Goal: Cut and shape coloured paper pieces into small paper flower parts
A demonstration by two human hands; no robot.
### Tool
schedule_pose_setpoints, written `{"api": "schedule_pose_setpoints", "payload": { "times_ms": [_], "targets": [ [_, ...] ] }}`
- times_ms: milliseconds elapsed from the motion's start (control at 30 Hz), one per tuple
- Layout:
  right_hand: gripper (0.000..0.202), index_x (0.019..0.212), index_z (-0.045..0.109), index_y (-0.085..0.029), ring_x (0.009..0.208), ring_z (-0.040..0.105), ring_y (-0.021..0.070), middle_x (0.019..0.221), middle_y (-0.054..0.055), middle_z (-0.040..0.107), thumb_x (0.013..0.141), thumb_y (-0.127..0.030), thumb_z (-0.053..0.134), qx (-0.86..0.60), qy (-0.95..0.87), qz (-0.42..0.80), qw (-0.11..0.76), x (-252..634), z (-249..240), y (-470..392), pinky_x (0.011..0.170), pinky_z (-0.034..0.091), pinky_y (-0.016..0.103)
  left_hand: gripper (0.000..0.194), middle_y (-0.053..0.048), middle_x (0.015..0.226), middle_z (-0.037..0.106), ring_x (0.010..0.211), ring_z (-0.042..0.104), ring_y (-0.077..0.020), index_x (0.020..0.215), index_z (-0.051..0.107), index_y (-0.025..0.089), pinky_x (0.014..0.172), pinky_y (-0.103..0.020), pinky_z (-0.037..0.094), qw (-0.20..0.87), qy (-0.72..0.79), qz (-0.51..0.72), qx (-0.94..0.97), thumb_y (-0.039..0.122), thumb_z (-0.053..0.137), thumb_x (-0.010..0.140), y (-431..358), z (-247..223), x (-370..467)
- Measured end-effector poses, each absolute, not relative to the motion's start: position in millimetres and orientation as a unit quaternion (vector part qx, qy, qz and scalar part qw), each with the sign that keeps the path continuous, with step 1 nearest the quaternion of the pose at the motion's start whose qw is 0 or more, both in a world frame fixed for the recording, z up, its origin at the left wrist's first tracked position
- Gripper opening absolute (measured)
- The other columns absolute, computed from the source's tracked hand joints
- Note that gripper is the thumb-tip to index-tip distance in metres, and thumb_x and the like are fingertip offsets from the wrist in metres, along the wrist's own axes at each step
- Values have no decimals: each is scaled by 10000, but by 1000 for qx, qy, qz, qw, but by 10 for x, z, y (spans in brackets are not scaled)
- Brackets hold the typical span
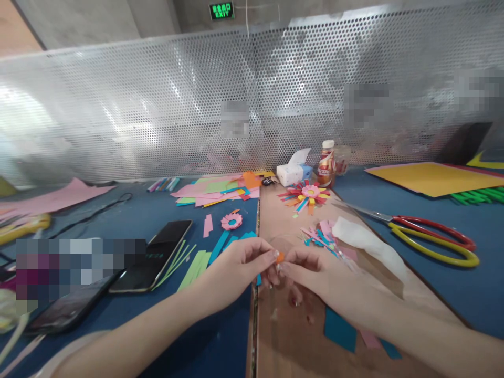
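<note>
My left hand (pixel 255 257) and my right hand (pixel 305 265) meet above the brown strip of the table. Between their fingertips is a small piece of orange paper (pixel 280 257), pinched from both sides; its exact shape is mostly hidden. Blue paper strips (pixel 220 247) lie just beyond my left hand, with light green strips (pixel 195 270) to their left. A pink paper flower ring (pixel 231 221) rests on the blue table farther back. Behind my right hand is a pile of pink and blue paper scraps (pixel 323 236). A many-coloured paper flower (pixel 309 194) lies beyond it.
Scissors with red and yellow handles (pixel 433 236) lie at the right, beside crumpled white tissue (pixel 366 247). A tissue pack (pixel 293 173) and a bottle (pixel 326 163) stand before the perforated metal screen (pixel 157 115). Phones (pixel 157 257) lie at the left.
</note>
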State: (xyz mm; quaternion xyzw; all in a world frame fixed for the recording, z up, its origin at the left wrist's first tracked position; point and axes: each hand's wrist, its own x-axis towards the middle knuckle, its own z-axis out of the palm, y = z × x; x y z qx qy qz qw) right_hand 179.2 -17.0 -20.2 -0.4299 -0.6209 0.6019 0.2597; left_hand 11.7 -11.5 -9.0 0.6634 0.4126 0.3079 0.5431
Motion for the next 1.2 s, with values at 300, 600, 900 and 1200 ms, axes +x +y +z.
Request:
{"api": "schedule_pose_setpoints", "payload": {
  "times_ms": [300,600,900,1200],
  "targets": [
    [213,736,533,-169,432,485,66,521,-43,475,797,-357,452,-429,-622,600,262,1794,-182,-180,397,452,163,208,15,634,581,567,526,-82,732,511,149,556,-199,395,552,392,319,663,302,415,836,-133,-84,118],
    [211,723,515,-171,341,456,37,510,-56,492,777,-373,483,-456,-622,584,253,1793,-183,-181,336,409,130,137,23,642,585,571,525,-90,734,501,160,557,-213,397,564,389,318,656,265,456,811,-133,-106,109],
    [198,703,469,-176,374,478,53,489,-56,482,810,-335,417,-425,-685,534,255,1812,-219,-184,367,404,144,145,24,616,555,602,525,-94,730,498,151,601,-214,393,520,397,297,696,254,448,820,-164,-74,110],
    [154,713,473,-178,474,492,70,598,-31,499,813,-270,400,-428,-719,486,253,1808,-156,-223,436,446,179,171,21,621,551,611,516,-97,708,493,158,609,-218,391,479,398,280,731,254,427,834,-190,-61,99]
  ]
}}
